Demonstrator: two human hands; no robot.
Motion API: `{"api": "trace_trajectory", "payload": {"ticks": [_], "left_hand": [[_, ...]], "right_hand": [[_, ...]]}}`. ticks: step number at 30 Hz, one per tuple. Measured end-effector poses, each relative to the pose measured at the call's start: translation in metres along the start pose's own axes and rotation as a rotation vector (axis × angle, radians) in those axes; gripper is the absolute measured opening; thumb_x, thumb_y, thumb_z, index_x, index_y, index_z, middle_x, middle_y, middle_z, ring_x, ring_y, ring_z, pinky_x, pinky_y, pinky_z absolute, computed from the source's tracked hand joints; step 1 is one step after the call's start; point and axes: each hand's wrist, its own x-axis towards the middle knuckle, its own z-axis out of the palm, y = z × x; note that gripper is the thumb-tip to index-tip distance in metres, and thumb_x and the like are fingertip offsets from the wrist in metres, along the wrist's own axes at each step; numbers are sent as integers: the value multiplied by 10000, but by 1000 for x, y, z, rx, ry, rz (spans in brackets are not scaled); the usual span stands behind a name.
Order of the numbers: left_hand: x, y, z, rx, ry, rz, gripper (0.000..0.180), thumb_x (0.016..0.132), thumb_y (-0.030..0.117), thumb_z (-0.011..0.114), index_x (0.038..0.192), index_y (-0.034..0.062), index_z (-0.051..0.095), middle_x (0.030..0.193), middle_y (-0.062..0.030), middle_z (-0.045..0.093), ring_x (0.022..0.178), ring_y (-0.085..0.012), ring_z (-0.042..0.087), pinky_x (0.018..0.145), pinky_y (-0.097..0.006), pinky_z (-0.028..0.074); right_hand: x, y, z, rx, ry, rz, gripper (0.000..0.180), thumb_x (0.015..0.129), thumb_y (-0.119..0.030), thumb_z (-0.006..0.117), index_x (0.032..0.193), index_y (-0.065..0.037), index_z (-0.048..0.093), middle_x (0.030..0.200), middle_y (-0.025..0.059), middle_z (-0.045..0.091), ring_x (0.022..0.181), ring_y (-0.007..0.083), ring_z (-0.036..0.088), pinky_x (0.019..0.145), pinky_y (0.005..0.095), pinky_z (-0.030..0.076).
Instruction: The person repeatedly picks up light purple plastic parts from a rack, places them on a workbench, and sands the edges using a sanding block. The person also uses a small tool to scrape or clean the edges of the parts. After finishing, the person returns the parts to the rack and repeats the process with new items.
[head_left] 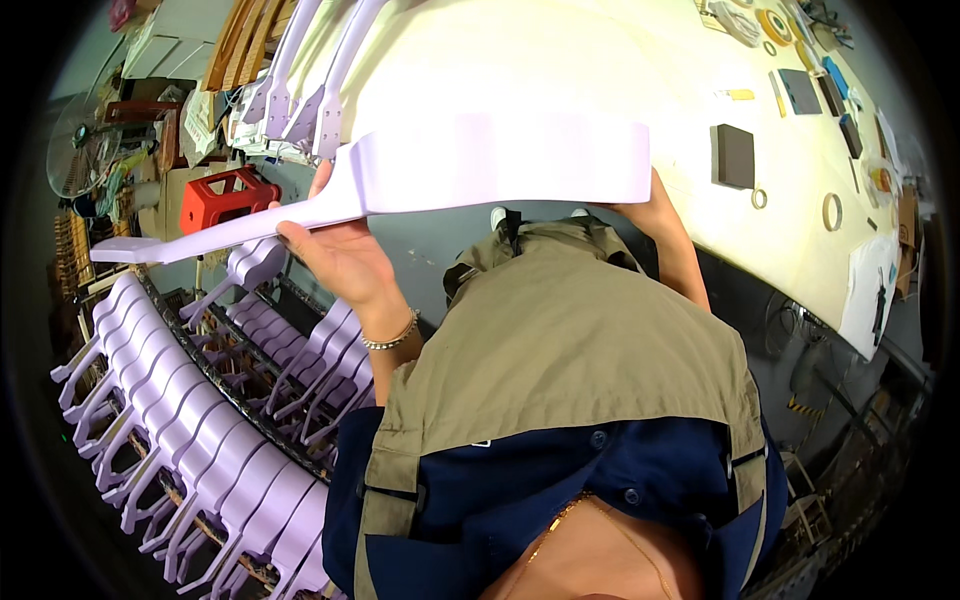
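A glossy lilac guitar [500, 160] is held up in front of me, its side edge turned toward me. The neck points left, ending in a headstock [125, 250]. My left hand [345, 255] is closed around the neck near where it joins the body, thumb on the near side and a finger showing behind. At the other end, my right hand [648, 205] grips the lower edge of the body; most of its fingers are hidden behind the guitar. Further lilac necks with headstocks [328, 120] lie at the far left of the pale worktable [660, 90].
On my left, a rack [205, 375] with dark padded bars holds several lilac guitars [190, 420] in a row. A red stool [225, 200] stands beyond it. A dark grey block [733, 157], tape rolls [832, 211] and small tools lie on the table's right side.
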Motion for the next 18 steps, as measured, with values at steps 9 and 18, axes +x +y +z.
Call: {"api": "trace_trajectory", "payload": {"ticks": [9, 18], "left_hand": [[15, -30, -51, -29, 325, -219, 510, 955, 432, 369, 1196, -14, 425, 1137, -143, 535, 1092, -255, 519, 934, -429, 440], [12, -111, -123, -564, -128, -866, 384, 909, 300, 472, 1150, 7, 537, 1154, -123, 581, 1062, -259, 553, 939, -400, 453]], "right_hand": [[-17, -32, 27, -344, 77, -357, 923, 532, -120, 860, 1318, -70, 378, 1326, 141, 426, 1253, 294, 382, 1015, 395, 339], [-33, -65, 54, -146, -131, -569, 1154, 515, -402, 850, 1430, -102, 214, 1356, 155, 408, 1287, 304, 350, 1087, 447, 220]]}}
